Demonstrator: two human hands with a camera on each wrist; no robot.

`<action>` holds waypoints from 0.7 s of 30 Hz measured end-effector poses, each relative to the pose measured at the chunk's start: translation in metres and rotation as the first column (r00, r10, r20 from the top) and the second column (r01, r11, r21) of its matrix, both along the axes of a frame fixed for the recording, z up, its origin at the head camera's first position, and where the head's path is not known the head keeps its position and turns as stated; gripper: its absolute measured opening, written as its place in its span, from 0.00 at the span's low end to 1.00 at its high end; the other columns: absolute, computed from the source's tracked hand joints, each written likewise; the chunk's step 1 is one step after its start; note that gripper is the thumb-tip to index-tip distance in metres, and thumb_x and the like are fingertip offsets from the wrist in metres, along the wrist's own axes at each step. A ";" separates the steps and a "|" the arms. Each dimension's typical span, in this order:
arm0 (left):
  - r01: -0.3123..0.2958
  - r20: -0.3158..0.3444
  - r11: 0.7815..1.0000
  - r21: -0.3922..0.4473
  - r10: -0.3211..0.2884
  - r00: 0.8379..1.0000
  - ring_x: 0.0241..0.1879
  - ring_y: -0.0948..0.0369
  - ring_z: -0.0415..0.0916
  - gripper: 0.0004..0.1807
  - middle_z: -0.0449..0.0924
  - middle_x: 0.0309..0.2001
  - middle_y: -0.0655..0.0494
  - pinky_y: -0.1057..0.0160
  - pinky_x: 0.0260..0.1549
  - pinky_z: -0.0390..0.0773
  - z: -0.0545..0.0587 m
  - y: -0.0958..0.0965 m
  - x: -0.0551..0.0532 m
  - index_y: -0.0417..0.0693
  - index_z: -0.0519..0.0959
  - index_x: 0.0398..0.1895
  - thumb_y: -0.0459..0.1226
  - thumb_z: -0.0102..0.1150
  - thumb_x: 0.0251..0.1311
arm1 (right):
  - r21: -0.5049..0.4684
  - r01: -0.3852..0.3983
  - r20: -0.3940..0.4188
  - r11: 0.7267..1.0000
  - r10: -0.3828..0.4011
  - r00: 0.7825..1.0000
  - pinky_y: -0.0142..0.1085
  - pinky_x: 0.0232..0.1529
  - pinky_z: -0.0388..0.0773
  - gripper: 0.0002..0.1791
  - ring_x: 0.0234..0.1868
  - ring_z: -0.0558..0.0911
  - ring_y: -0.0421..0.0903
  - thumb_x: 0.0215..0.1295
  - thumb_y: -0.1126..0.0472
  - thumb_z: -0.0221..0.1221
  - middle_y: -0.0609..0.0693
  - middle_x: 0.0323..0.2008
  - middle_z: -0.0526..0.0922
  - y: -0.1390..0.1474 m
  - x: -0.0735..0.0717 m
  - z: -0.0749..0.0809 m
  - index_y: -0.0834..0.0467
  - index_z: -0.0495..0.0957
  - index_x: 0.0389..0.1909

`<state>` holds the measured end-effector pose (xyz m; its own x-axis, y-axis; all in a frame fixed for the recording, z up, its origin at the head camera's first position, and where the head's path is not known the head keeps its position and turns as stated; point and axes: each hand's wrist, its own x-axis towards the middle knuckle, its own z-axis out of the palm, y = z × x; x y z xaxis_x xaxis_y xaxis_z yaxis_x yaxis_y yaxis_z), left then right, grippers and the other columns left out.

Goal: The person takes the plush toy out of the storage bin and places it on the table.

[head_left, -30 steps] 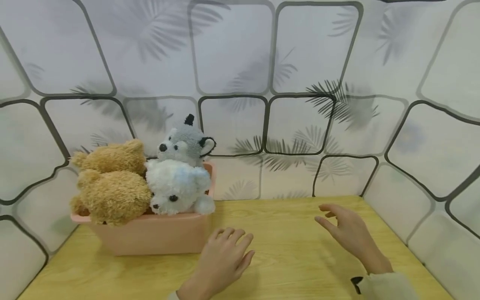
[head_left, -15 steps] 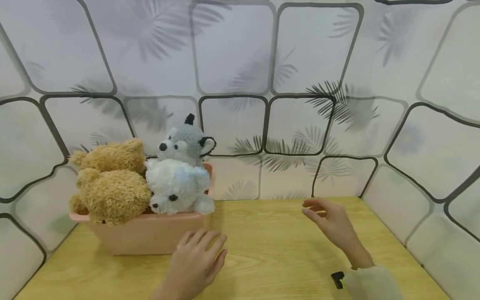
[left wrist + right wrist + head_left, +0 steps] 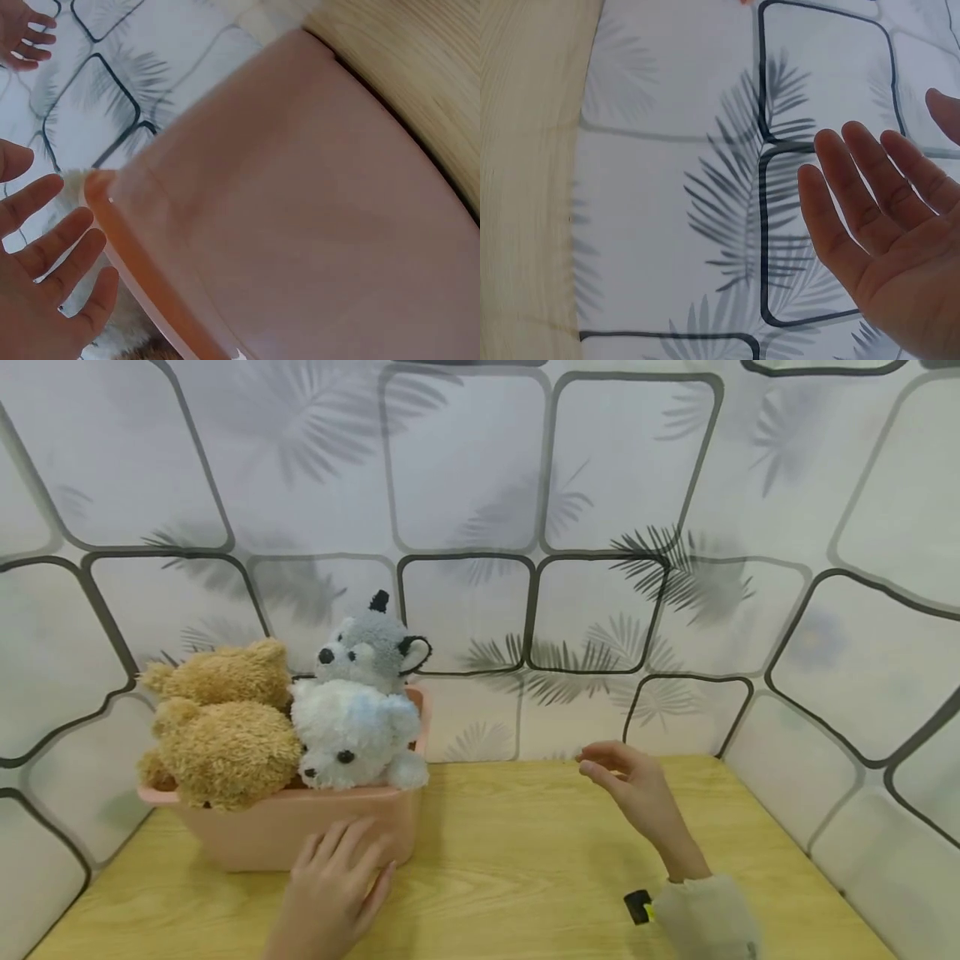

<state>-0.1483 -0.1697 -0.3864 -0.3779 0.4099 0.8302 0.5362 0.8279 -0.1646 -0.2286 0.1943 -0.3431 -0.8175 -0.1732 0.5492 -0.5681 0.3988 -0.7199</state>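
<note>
A pink bin (image 3: 247,839) stands on the left of the table, filled with plush toys. On its left side lie two tan plush toys (image 3: 228,752), one behind the other. A white and pale blue plush dog (image 3: 356,735) leans over the front right rim, with a grey plush husky (image 3: 367,647) behind it. My left hand (image 3: 333,885) hovers before the bin's front wall, fingers spread and holding nothing; in the left wrist view the bin wall is close by. Over the right half of the table, my right hand (image 3: 637,789) is raised, fingers loosely bent, with nothing in it.
The wood-grain table (image 3: 510,877) runs back to a wall covering (image 3: 465,468) printed with dark outlines and leaves. Side walls of the same print close in left and right. A black strap end (image 3: 639,907) hangs by the right sleeve (image 3: 708,914).
My left hand has moved left, from beside the bin's right corner to in front of it. My right hand has shifted left and slightly up. The bin and toys have stayed put.
</note>
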 end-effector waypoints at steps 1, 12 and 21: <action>-0.011 -0.001 1.000 -0.002 0.011 1.000 0.37 0.47 0.80 0.30 0.83 0.41 0.44 0.47 0.27 0.77 0.000 -0.004 0.000 0.47 0.84 0.37 0.53 0.31 0.79 | -0.022 -0.023 0.001 0.999 0.023 1.000 0.30 0.43 0.82 0.10 0.44 0.83 0.34 0.69 0.70 0.61 0.60 0.45 0.86 -0.003 -0.001 0.000 0.67 0.82 0.49; -0.090 -0.004 0.996 -0.012 0.090 0.996 0.45 0.37 0.76 0.32 0.78 0.51 0.34 0.40 0.32 0.76 -0.004 -0.034 0.001 0.42 0.81 0.47 0.54 0.30 0.79 | -0.145 -0.185 0.018 0.972 0.190 0.982 0.35 0.45 0.84 0.10 0.43 0.84 0.38 0.70 0.73 0.58 0.67 0.46 0.84 -0.036 -0.008 0.004 0.73 0.79 0.49; -0.111 -0.042 0.994 -0.008 0.111 0.993 0.50 0.33 0.72 0.30 0.74 0.53 0.30 0.34 0.39 0.72 -0.005 -0.048 -0.001 0.40 0.78 0.54 0.52 0.30 0.79 | -0.178 -0.268 0.025 0.947 0.276 0.961 0.39 0.45 0.85 0.10 0.44 0.84 0.40 0.70 0.73 0.57 0.68 0.47 0.83 -0.069 -0.015 0.008 0.72 0.78 0.49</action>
<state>-0.1489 -0.2181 -0.3915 -0.3867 0.3764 0.8419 0.4338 0.8798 -0.1941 -0.2434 0.1253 -0.3355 -0.7793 -0.2996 0.5504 -0.5998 0.1022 -0.7936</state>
